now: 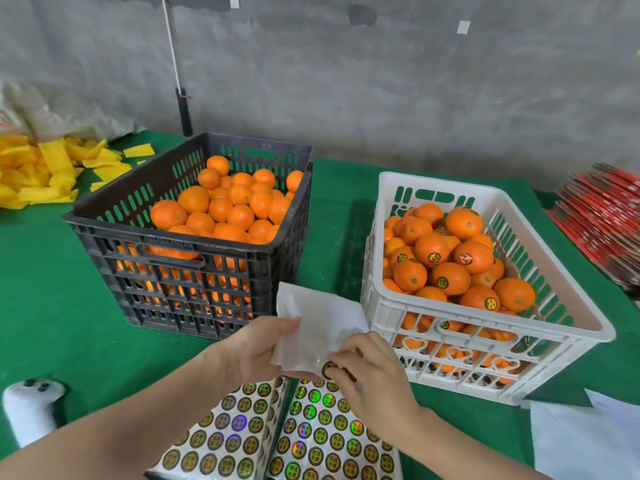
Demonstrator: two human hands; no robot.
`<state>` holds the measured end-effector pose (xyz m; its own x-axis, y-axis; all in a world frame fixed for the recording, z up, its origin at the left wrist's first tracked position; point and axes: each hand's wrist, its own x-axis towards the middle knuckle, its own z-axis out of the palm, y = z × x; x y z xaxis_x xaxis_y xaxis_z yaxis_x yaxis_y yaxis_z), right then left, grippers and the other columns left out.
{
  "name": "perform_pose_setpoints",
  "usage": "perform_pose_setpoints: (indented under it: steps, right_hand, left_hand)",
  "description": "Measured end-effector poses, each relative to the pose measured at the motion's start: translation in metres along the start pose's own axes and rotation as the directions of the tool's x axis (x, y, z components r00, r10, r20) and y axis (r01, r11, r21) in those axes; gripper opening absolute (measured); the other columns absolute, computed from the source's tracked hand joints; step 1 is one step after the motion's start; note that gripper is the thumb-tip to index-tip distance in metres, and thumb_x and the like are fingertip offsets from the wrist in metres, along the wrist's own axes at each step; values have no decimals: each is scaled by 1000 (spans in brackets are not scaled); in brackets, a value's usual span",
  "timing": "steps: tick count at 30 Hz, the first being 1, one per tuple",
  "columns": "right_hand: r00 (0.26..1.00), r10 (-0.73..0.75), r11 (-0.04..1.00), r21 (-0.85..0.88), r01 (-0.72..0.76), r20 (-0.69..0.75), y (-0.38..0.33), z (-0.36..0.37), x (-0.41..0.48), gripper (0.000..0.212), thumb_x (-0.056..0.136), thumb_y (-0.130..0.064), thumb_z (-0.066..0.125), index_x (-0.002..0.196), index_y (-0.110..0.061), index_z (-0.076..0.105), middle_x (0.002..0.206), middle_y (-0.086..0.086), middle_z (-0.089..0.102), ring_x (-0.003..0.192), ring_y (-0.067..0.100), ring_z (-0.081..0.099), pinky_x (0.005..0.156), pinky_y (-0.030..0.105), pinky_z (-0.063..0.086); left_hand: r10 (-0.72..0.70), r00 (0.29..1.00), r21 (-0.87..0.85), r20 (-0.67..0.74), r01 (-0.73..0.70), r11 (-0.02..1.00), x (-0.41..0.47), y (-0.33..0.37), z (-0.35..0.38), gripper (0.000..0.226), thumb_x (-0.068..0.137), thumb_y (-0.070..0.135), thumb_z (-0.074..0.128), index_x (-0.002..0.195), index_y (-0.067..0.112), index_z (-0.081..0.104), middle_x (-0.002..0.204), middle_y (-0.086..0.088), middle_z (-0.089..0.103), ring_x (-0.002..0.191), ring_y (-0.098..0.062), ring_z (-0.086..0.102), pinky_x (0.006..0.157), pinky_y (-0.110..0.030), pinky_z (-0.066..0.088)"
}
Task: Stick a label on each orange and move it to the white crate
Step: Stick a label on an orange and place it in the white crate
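On the table (52,289) two crates stand side by side, the left crate (166,239) further back than the right crate (485,320), oranges (221,209) in both. Before them lie two label sheets (329,441), a paper (318,323) with a label (328,368) above their far ends. Far left lie foam sleeves (41,174), far right cartons (602,216)

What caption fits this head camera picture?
Left hand holds a backing sheet; right hand pinches a label near the white crate.
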<state>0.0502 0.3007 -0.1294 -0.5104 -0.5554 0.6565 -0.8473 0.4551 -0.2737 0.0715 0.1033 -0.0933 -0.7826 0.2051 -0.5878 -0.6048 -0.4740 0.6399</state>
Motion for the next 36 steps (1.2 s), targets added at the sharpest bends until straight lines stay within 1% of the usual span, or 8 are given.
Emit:
perform_pose_setpoints:
  steps: [11,16,21,25,27,31,33,36]
  right_hand:
    - [953,291,824,527,-207,-81,-10,-39,45,5,83,-25,64,84,-23,68,90,-14,66,89,0,59,78,16,46]
    - [871,342,741,468,-481,353,10,-61,97,64,83,-27,68,134,-38,31,128,-22,48,124,-6,41,93,12,34]
    - [819,333,617,549,-564,467,14,-58,126,70,85,-2,65,141,-23,29,78,7,72,79,24,69,73,38,56]
    - [813,342,624,532,-572,472,12,-49,136,72,82,-3,69,140,-24,32,66,27,55,68,42,55,65,47,45]
    - [816,323,617,547,-565,479,9,-46,141,73,82,-3,69,140,-27,33,63,31,47,63,46,45,62,43,39]
    - [824,271,645,542,-539,497,4,-41,151,74,81,-5,71,136,-41,35,74,43,47,70,44,51,95,60,43]
    - [824,251,629,561,-538,508,6,-39,153,74,80,-7,72,133,-46,37,67,39,43,69,37,46,80,61,43]
    - [782,218,595,556,-581,585,14,-37,145,75,79,-8,73,136,-42,37,55,16,33,51,36,31,56,38,32]
  left_hand:
    - [153,988,138,-2,-152,979,-21,24,5,30,102,20,39,120,4,55,105,-16,72,95,-29,70,77,-41,56]
    - [226,964,367,142,-264,892,-44,34,9,28,94,24,46,113,10,62,105,-8,73,95,-23,70,81,-36,56]
    - [210,939,605,271,-336,722,-73,64,10,32,88,31,55,111,10,63,105,-7,71,94,-22,68,82,-36,56]
    - [681,731,740,33,-476,475,-72,131,-11,28,95,32,56,83,7,63,90,-11,70,71,-23,64,63,-32,49]
    - [852,522,945,-33,-262,197,-55,173,-41,21,94,26,61,86,7,65,91,-7,67,80,-22,62,72,-33,48]
    - [590,772,872,-236,437,-223,-9,221,-119,28,88,34,66,97,8,61,102,-10,60,90,-28,56,79,-36,45]
    - [461,837,803,-293,477,-356,15,226,-151,28,93,31,58,110,9,61,113,-10,59,96,-28,55,87,-36,46]
    - [404,845,844,-349,471,-257,39,233,-180,40,99,25,48,136,10,45,141,-13,44,126,-33,45,108,-45,35]
